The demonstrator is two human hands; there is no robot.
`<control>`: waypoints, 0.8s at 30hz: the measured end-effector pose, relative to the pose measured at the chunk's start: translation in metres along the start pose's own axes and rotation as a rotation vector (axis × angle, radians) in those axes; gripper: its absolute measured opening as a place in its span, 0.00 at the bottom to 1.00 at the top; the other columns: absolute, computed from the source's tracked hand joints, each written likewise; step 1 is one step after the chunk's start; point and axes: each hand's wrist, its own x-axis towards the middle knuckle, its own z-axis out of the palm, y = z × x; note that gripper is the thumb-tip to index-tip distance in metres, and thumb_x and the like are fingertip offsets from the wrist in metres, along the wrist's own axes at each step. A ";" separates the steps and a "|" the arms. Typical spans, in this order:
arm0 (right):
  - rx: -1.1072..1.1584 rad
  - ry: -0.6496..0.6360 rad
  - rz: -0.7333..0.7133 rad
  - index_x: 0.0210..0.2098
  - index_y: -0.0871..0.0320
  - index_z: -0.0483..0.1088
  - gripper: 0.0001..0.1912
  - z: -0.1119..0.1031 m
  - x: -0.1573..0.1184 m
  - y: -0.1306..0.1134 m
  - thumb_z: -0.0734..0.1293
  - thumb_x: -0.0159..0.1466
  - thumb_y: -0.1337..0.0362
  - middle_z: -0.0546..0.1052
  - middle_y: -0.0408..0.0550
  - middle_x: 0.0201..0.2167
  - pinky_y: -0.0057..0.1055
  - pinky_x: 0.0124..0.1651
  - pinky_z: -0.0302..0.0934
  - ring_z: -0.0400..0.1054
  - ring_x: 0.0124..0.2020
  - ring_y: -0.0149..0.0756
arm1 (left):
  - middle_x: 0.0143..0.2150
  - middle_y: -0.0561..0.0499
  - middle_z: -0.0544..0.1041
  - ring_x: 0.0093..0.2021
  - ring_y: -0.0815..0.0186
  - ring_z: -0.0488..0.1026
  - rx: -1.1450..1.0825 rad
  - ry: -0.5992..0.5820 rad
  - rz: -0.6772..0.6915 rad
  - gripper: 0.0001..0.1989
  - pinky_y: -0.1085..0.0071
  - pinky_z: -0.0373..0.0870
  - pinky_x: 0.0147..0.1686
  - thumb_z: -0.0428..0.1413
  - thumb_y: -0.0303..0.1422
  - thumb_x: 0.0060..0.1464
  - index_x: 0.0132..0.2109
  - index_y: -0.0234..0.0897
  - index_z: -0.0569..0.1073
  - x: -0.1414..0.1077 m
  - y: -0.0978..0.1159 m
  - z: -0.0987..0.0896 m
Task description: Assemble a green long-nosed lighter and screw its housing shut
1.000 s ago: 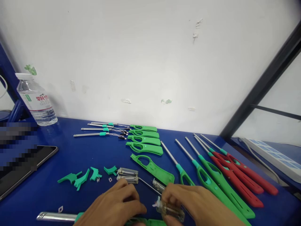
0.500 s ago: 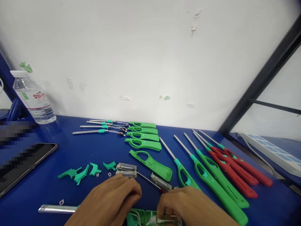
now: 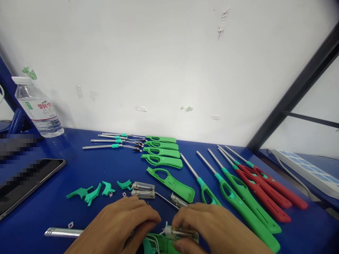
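Note:
At the bottom centre lies an open green lighter half-shell (image 3: pixel 167 244) with white wires and a teal piece in it. My left hand (image 3: pixel 123 222) is curled over its left end; what its fingertips hold is hidden. Between the thumb and fingers of my right hand (image 3: pixel 209 225) is a clear fuel tank (image 3: pixel 181 233), tilted just above the shell. A metal tube (image 3: pixel 63 232) sticks out to the left beneath my left hand. Behind the hands lie more clear tanks (image 3: pixel 143 194), a thin screwdriver shaft (image 3: pixel 166 200) and an empty green half-shell (image 3: pixel 172 185).
Teal triggers (image 3: pixel 92 194) lie to the left, near a phone (image 3: pixel 29 183) and a water bottle (image 3: pixel 39 109). Green half-shells (image 3: pixel 165 161) and metal tubes (image 3: pixel 100 146) line the back. Green lighters (image 3: pixel 246 211) and red lighters (image 3: pixel 265 194) are at the right.
My right hand has raised the clear tank out of the green shell and slightly left. My left hand has barely moved. The view has shifted slightly.

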 end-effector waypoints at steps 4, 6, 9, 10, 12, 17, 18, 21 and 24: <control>-0.015 0.035 -0.025 0.45 0.43 0.84 0.17 0.005 0.003 0.002 0.73 0.63 0.72 0.89 0.40 0.40 0.33 0.44 0.79 0.86 0.42 0.45 | 0.35 0.65 0.87 0.33 0.70 0.86 0.017 -0.004 -0.009 0.10 0.85 0.77 0.34 0.54 0.39 0.72 0.43 0.53 0.79 0.003 0.002 -0.001; -0.040 0.030 -0.044 0.45 0.44 0.83 0.16 0.005 0.004 0.001 0.72 0.64 0.72 0.89 0.40 0.40 0.31 0.43 0.78 0.86 0.42 0.44 | 0.36 0.64 0.87 0.34 0.71 0.86 0.019 -0.024 0.005 0.10 0.85 0.76 0.34 0.53 0.38 0.73 0.43 0.52 0.79 0.003 0.003 -0.002; -0.063 0.009 -0.037 0.46 0.46 0.82 0.15 0.005 0.006 -0.003 0.71 0.65 0.72 0.88 0.40 0.41 0.30 0.43 0.76 0.86 0.43 0.43 | 0.36 0.63 0.87 0.33 0.71 0.86 0.006 -0.072 0.030 0.11 0.84 0.75 0.33 0.52 0.37 0.74 0.43 0.51 0.79 0.003 0.004 -0.003; -0.057 -0.003 -0.015 0.45 0.47 0.82 0.14 0.005 0.007 -0.004 0.72 0.65 0.72 0.88 0.40 0.41 0.30 0.43 0.76 0.86 0.43 0.43 | 0.36 0.62 0.87 0.33 0.71 0.85 0.002 -0.077 0.026 0.11 0.84 0.75 0.33 0.52 0.38 0.74 0.42 0.51 0.79 0.002 0.003 -0.003; -0.036 -0.035 0.043 0.44 0.48 0.83 0.14 0.007 0.008 -0.005 0.74 0.63 0.73 0.88 0.40 0.41 0.31 0.44 0.74 0.85 0.44 0.43 | 0.36 0.62 0.87 0.34 0.70 0.85 0.000 -0.084 0.014 0.12 0.84 0.75 0.33 0.52 0.37 0.74 0.42 0.51 0.79 0.000 0.003 -0.003; -0.062 -0.050 0.062 0.42 0.49 0.83 0.13 0.013 0.010 -0.005 0.77 0.61 0.72 0.88 0.41 0.39 0.31 0.42 0.71 0.85 0.42 0.44 | 0.36 0.60 0.87 0.32 0.70 0.83 -0.019 -0.142 0.045 0.12 0.81 0.77 0.38 0.52 0.34 0.72 0.42 0.49 0.80 -0.004 -0.003 0.001; -0.083 -0.038 0.050 0.41 0.49 0.83 0.12 0.014 0.011 -0.005 0.78 0.62 0.72 0.88 0.41 0.39 0.31 0.41 0.71 0.85 0.42 0.43 | 0.35 0.60 0.86 0.31 0.70 0.83 -0.015 -0.157 0.064 0.13 0.80 0.77 0.38 0.51 0.34 0.73 0.42 0.49 0.80 -0.005 -0.004 0.002; -0.135 -0.050 0.043 0.41 0.51 0.84 0.11 0.013 0.014 -0.009 0.78 0.62 0.72 0.88 0.41 0.38 0.30 0.40 0.70 0.85 0.41 0.42 | 0.37 0.58 0.87 0.30 0.68 0.82 0.027 -0.172 0.097 0.15 0.79 0.77 0.38 0.49 0.36 0.73 0.42 0.49 0.80 -0.005 -0.004 0.003; -0.170 -0.115 0.058 0.41 0.52 0.84 0.09 0.009 0.018 -0.016 0.79 0.63 0.71 0.88 0.43 0.38 0.30 0.39 0.69 0.86 0.40 0.43 | 0.37 0.59 0.88 0.32 0.68 0.83 0.024 -0.190 0.039 0.13 0.79 0.77 0.41 0.51 0.30 0.67 0.40 0.49 0.80 -0.006 -0.002 0.003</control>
